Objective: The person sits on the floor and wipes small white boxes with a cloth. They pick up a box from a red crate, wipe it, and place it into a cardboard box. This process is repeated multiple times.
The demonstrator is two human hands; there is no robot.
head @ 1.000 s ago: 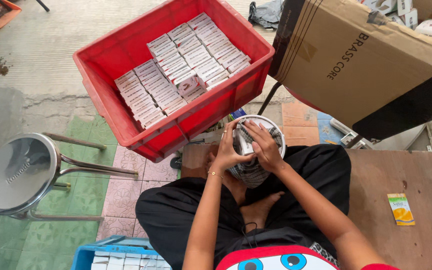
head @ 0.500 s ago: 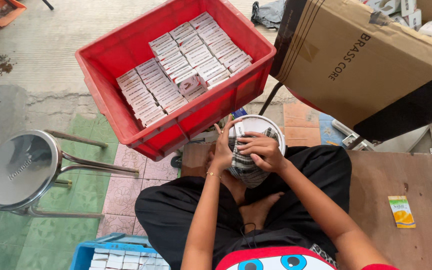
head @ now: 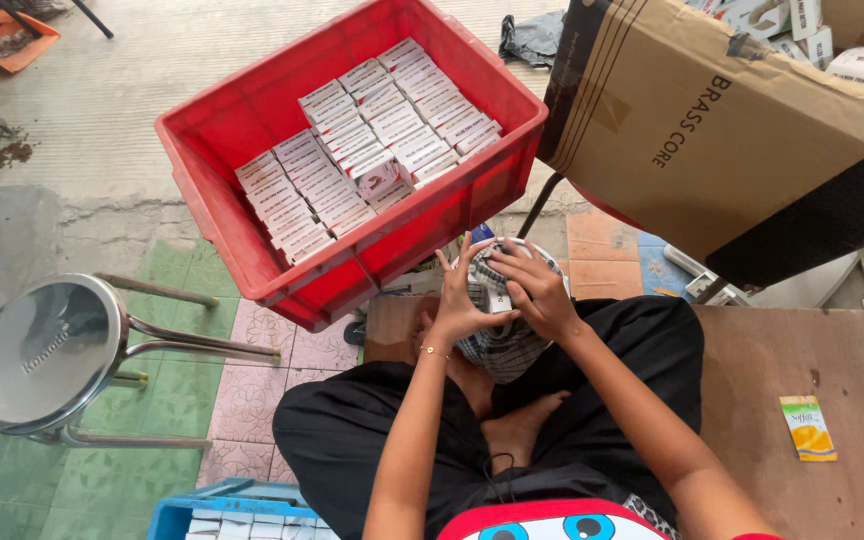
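Observation:
I sit cross-legged on the floor in black trousers. Both hands meet over a round white bowl (head: 537, 246) lined with checked cloth (head: 505, 346) that rests on my lap. My left hand (head: 462, 296) and my right hand (head: 535, 288) together grip a small white box (head: 498, 300) above the cloth. Just beyond the bowl stands a red plastic crate (head: 242, 120) with several rows of small white boxes (head: 372, 150) packed on edge.
A round steel stool (head: 47, 350) stands at the left. A large tilted cardboard carton (head: 712, 130) is at the upper right. A blue crate (head: 177, 515) of boxes sits by my left knee. A small yellow-green sachet (head: 808, 427) lies on the brown board (head: 842, 350).
My hands have shifted a little over the bowl, the right hand sliding across the top. The view has drifted slightly; the crate and stool have not moved.

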